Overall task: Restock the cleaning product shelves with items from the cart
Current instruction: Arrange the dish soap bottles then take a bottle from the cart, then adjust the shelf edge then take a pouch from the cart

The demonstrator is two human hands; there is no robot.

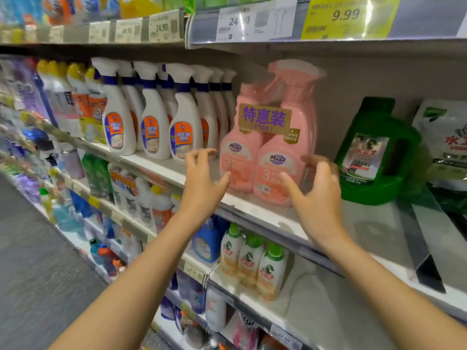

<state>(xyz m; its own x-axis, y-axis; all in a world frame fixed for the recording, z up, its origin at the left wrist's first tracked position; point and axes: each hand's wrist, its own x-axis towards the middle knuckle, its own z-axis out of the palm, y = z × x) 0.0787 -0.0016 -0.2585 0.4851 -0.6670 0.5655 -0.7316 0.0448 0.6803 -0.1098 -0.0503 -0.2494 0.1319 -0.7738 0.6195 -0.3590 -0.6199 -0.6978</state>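
Forearms reach up from below frame; left hand [202, 180] and right hand [317, 198] flank the task item, fingers spread and loosely bent, clamped on nothing. Cannot tell whether the thumbs touch its wrap. Shelf [366, 223]: middle tier, with bare board to the right and behind the item. Pink twin-pack [267, 147]: two spray bottles banded together, upright, standing near the shelf's front edge, between the white sprays [151, 127] on its left and the green jug [376, 152] on its right, apart from both. Cart not in view. Judgement: the pack looks set down but not yet seated back. Risks: (1) the pack is tall and narrow-footed, so a push high on the bottles could tip it backward, and a snag on withdrawal could pull it forward off the lip; (2) the left hand sits just beside the nearest white spray, and a sideways correction could topple that row; (3) glossy wrap may slip under open fingers. Low, two-sided pressure at the base seems safest.
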